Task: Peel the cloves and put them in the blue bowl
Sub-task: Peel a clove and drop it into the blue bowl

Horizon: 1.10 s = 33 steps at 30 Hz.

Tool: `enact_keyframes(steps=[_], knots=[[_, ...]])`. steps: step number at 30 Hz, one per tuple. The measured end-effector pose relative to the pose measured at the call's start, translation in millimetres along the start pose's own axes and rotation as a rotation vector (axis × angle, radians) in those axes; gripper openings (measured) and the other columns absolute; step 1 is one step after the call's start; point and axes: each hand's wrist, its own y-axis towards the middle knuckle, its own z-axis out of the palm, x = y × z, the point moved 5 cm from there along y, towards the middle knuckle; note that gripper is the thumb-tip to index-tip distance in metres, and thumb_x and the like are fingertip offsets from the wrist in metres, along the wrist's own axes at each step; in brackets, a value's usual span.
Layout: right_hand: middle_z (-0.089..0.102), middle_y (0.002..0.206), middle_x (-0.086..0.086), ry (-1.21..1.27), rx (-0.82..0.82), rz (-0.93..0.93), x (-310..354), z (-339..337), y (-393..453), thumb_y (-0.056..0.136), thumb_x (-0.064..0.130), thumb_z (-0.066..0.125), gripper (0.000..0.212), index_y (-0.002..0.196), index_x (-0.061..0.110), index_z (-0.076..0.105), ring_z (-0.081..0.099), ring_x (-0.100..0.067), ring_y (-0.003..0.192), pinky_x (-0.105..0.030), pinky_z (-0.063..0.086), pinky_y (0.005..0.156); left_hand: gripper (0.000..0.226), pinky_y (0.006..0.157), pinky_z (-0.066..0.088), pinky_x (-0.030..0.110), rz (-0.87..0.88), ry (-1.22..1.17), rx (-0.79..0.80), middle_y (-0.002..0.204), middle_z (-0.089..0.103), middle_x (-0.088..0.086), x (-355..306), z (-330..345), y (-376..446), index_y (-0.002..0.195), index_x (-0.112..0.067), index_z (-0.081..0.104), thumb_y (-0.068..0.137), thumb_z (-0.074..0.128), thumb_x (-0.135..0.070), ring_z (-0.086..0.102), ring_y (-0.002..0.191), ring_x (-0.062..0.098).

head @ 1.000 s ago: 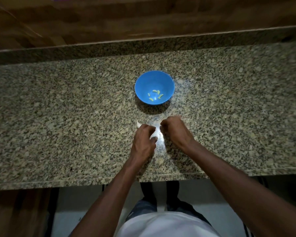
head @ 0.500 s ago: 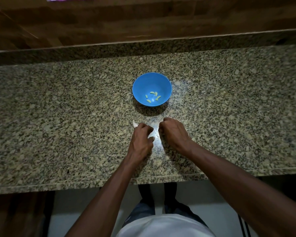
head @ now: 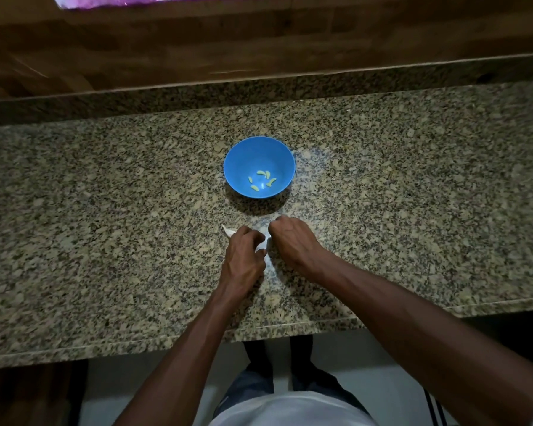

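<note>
Five peeled pale-yellow cloves (head: 262, 180) already lie in your round blue plastic bowl (head: 243, 158) mid-worktop. Near the front edge, your left hand (head: 244, 254) and right hand (head: 293, 241) curl over white garlic skin (head: 229, 230); whether they pinch a clove, I cannot tell.

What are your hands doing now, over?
Both hands curled, working something white. Round blue plastic bowl holds five peeled cloves. Nothing blocking.

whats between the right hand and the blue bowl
In the head view, only bare granite countertop, darkened by the bowl's shadow, lies between the right hand and the blue bowl. The white peel scrap sits off to the left, by the left hand.
</note>
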Motion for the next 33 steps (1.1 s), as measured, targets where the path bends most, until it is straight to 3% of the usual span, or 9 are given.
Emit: enact_keyframes(steps=[3, 6, 9, 12, 14, 16, 19, 25, 33], knots=[[0.061, 0.1, -0.021, 0.064, -0.033, 0.029, -1, -2, -1, 0.099, 0.012, 0.062, 0.01, 0.096, 0.003, 0.059, 0.06, -0.039, 0.091, -0.039, 0.031, 0.069, 0.027, 0.083, 0.053, 0.03, -0.006, -0.016, -0.008, 0.107, 0.06, 0.0, -2, -1, 0, 0.113, -0.007, 0.073, 0.086, 0.078, -0.007, 0.061, 0.093, 0.017], [0.064, 0.074, -0.009, 0.323, -0.064, 0.202, -18, 7, 1, 0.087, 0.002, 0.067, 0.015, 0.073, 0.004, 0.063, 0.067, -0.029, 0.07, -0.04, 0.051, 0.058, 0.027, 0.085, 0.053, 0.023, -0.029, -0.129, -0.022, 0.108, 0.065, 0.002, -2, -3, 0, 0.114, -0.007, 0.074, 0.088, 0.077, -0.01, 0.065, 0.096, 0.015], [0.076, 0.07, -0.008, 0.89, -0.02, 0.355, -35, 24, -1, 0.086, 0.009, 0.081, 0.005, 0.082, 0.007, 0.081, 0.074, -0.018, 0.065, -0.034, 0.063, 0.063, 0.023, 0.077, 0.057, 0.02, -0.125, -0.319, -0.04, 0.102, 0.075, -0.002, -3, -6, -2, 0.111, -0.013, 0.076, 0.089, 0.079, -0.018, 0.071, 0.091, 0.009], [0.076, 0.084, -0.025, 1.319, 0.052, 0.431, -36, 38, -12, 0.091, 0.004, 0.079, 0.009, 0.093, -0.005, 0.079, 0.072, -0.026, 0.072, -0.042, 0.065, 0.079, 0.015, 0.079, 0.062, 0.027, -0.164, -0.435, -0.033, 0.097, 0.078, -0.004, -4, -9, -4, 0.104, -0.015, 0.08, 0.089, 0.077, -0.016, 0.074, 0.088, 0.008], [0.074, 0.085, -0.027, 1.452, 0.063, 0.405, -34, 40, -15, 0.094, 0.0, 0.073, 0.014, 0.1, -0.013, 0.076, 0.069, -0.024, 0.071, -0.04, 0.065, 0.079, 0.014, 0.077, 0.061, 0.025, -0.151, -0.447, -0.042, 0.095, 0.079, -0.004, -6, -14, -7, 0.102, -0.014, 0.081, 0.088, 0.077, -0.012, 0.075, 0.087, 0.008], [0.075, 0.078, -0.018, 1.468, 0.067, 0.405, -33, 38, -15, 0.096, 0.003, 0.072, 0.017, 0.102, -0.012, 0.076, 0.068, -0.02, 0.067, -0.037, 0.065, 0.075, 0.014, 0.074, 0.06, 0.02, -0.129, -0.451, -0.052, 0.093, 0.079, -0.004, -8, -19, -9, 0.101, -0.012, 0.081, 0.088, 0.077, -0.012, 0.074, 0.085, 0.005], [0.075, 0.077, -0.018, 1.394, 0.094, 0.412, -35, 38, -13, 0.094, 0.01, 0.076, 0.017, 0.098, -0.007, 0.078, 0.07, -0.025, 0.069, -0.047, 0.065, 0.079, 0.011, 0.071, 0.056, 0.015, -0.044, -0.367, -0.091, 0.088, 0.078, -0.008, -12, -28, -8, 0.098, -0.014, 0.082, 0.089, 0.077, -0.011, 0.073, 0.08, 0.0], [0.078, 0.074, -0.013, 1.197, 0.043, 0.427, -29, 31, -5, 0.087, 0.021, 0.085, 0.019, 0.087, 0.002, 0.08, 0.078, -0.027, 0.073, -0.048, 0.065, 0.081, 0.023, 0.067, 0.06, 0.036, 0.18, -0.021, -0.123, 0.088, 0.077, 0.005, -15, -32, -4, 0.098, -0.011, 0.082, 0.083, 0.074, 0.005, 0.071, 0.074, 0.019], [0.075, 0.065, -0.008, 1.044, -0.101, 0.448, -17, 31, 2, 0.086, 0.025, 0.086, 0.024, 0.074, 0.005, 0.08, 0.077, -0.025, 0.065, -0.053, 0.064, 0.065, 0.022, 0.062, 0.06, 0.038, 0.126, -0.008, -0.13, 0.081, 0.076, 0.006, -15, -37, -3, 0.092, -0.009, 0.081, 0.085, 0.067, 0.006, 0.067, 0.068, 0.019]])
